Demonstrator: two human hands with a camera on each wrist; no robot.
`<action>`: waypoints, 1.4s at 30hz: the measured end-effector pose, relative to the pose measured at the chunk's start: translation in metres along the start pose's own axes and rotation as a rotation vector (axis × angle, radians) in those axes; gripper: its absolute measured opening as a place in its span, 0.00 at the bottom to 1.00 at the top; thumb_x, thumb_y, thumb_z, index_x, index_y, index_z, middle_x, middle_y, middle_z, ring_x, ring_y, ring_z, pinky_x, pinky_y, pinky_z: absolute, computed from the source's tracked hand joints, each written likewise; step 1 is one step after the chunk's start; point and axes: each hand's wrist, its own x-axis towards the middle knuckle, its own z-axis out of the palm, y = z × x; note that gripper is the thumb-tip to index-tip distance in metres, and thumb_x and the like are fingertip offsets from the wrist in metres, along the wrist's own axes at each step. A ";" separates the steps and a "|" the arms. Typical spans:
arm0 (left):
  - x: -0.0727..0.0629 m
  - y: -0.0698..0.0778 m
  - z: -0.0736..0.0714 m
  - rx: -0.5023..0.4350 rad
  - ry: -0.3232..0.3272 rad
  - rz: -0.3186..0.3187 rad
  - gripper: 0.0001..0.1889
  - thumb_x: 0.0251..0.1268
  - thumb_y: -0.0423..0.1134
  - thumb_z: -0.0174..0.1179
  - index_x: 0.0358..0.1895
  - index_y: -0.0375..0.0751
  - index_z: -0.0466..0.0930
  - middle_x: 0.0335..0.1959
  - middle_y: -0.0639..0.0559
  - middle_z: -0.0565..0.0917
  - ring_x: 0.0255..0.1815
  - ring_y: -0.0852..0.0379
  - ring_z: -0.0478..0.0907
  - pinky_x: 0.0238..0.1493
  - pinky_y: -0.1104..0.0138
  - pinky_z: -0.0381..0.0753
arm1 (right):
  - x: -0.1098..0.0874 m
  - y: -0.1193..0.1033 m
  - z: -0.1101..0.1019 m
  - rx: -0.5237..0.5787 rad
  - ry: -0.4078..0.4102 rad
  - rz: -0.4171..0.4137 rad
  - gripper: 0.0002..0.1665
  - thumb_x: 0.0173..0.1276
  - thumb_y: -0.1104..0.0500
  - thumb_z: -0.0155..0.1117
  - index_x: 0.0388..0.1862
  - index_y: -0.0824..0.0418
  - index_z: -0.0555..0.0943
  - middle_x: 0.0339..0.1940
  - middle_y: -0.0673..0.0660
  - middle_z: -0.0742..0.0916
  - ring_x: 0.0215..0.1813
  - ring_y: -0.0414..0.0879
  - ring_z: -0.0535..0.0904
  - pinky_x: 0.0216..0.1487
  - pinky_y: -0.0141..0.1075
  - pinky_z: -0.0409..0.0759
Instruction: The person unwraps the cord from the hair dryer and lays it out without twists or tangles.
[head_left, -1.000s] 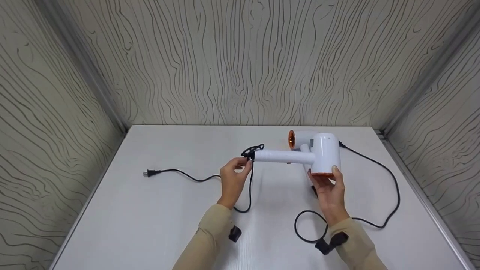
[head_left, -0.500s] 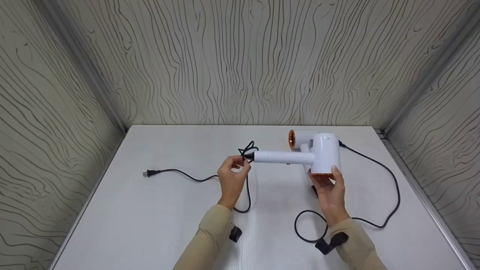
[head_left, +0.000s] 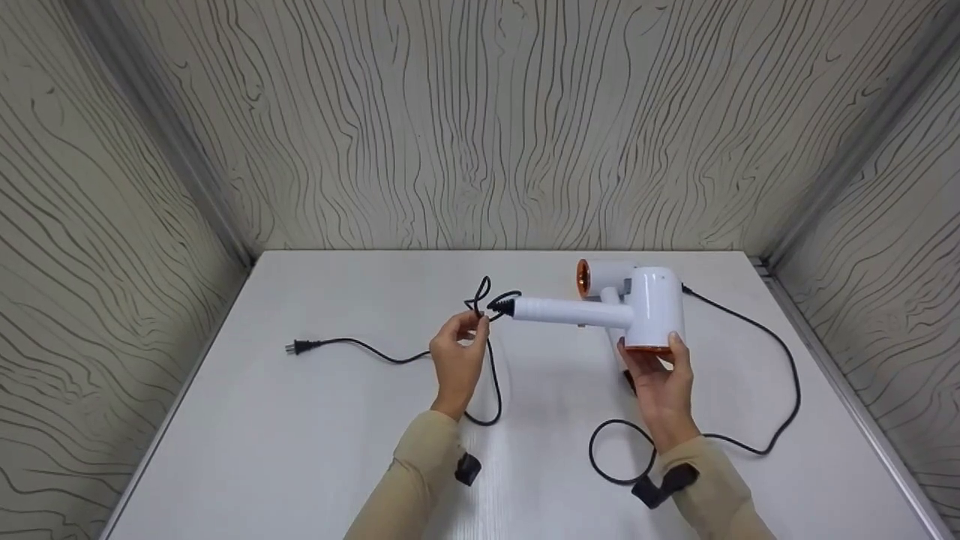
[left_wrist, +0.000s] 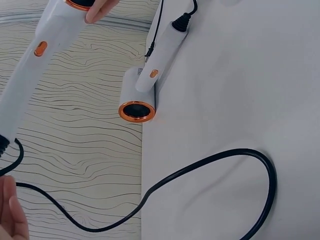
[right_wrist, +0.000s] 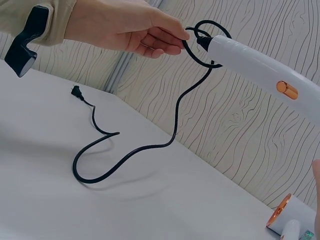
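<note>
A white hair dryer (head_left: 654, 307) with an orange-rimmed end is held off the table, its handle pointing left. My right hand (head_left: 664, 386) grips its barrel from below, fingers and thumb on either side of the rim. Just left of the handle's end, my left hand (head_left: 459, 360) pinches the dryer's black cord (right_wrist: 177, 107) between thumb and fingers. Loose loops of cord stand around the ribbed cord sleeve (right_wrist: 204, 43). From there the cord drops to the table and runs left to a two-pin plug (head_left: 304, 346). An orange switch (right_wrist: 287, 90) shows on the handle.
Behind the held dryer a second white hair dryer (left_wrist: 162, 60) lies on the white table (head_left: 337, 450), partly hidden in the head view. Its black cord (head_left: 796, 397) curves along the right side and loops near my right wrist. Wood-patterned walls (head_left: 480, 135) enclose the table.
My left hand has drawn slightly left, away from the handle's end. The cord coils there have loosened and spread into wider loops. The right hand and the dryer have barely shifted.
</note>
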 end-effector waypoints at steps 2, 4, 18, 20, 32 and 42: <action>0.000 -0.002 0.000 0.001 -0.014 -0.020 0.04 0.60 0.31 0.64 0.34 0.33 0.83 0.30 0.42 0.87 0.31 0.52 0.82 0.34 0.69 0.84 | 0.000 0.001 -0.001 0.015 -0.004 -0.001 0.26 0.71 0.43 0.52 0.61 0.46 0.55 0.60 0.49 0.68 0.58 0.41 0.76 0.61 0.36 0.82; -0.001 -0.004 0.000 0.002 -0.029 -0.036 0.04 0.61 0.32 0.64 0.35 0.33 0.84 0.31 0.42 0.87 0.32 0.52 0.83 0.34 0.72 0.83 | 0.000 0.001 -0.002 0.023 -0.007 -0.003 0.26 0.71 0.43 0.52 0.61 0.47 0.56 0.59 0.49 0.69 0.57 0.41 0.77 0.60 0.37 0.82; 0.010 -0.008 -0.006 -0.061 -0.052 -0.162 0.06 0.61 0.30 0.63 0.37 0.30 0.83 0.32 0.39 0.88 0.33 0.46 0.85 0.34 0.77 0.79 | 0.002 -0.002 -0.002 -0.059 0.007 0.009 0.21 0.71 0.42 0.51 0.53 0.50 0.57 0.52 0.51 0.73 0.49 0.41 0.80 0.59 0.35 0.83; 0.011 -0.008 -0.007 -0.068 -0.054 -0.177 0.06 0.61 0.30 0.62 0.37 0.30 0.83 0.32 0.39 0.88 0.33 0.46 0.86 0.35 0.77 0.80 | 0.002 -0.002 -0.002 -0.083 0.008 0.013 0.21 0.71 0.42 0.51 0.52 0.49 0.57 0.51 0.51 0.73 0.48 0.40 0.80 0.59 0.35 0.82; 0.016 -0.006 -0.011 -0.115 -0.060 -0.195 0.06 0.63 0.30 0.61 0.37 0.27 0.82 0.32 0.35 0.87 0.34 0.47 0.86 0.38 0.77 0.82 | 0.001 -0.001 -0.001 -0.115 0.016 0.015 0.22 0.71 0.43 0.51 0.55 0.48 0.57 0.53 0.51 0.72 0.49 0.40 0.78 0.60 0.34 0.82; 0.017 -0.005 -0.014 -0.161 -0.093 -0.258 0.07 0.64 0.30 0.60 0.40 0.27 0.81 0.36 0.35 0.87 0.37 0.48 0.86 0.40 0.80 0.81 | 0.003 0.001 -0.004 -0.169 0.047 -0.045 0.24 0.72 0.43 0.50 0.59 0.47 0.55 0.54 0.50 0.72 0.50 0.39 0.79 0.57 0.32 0.83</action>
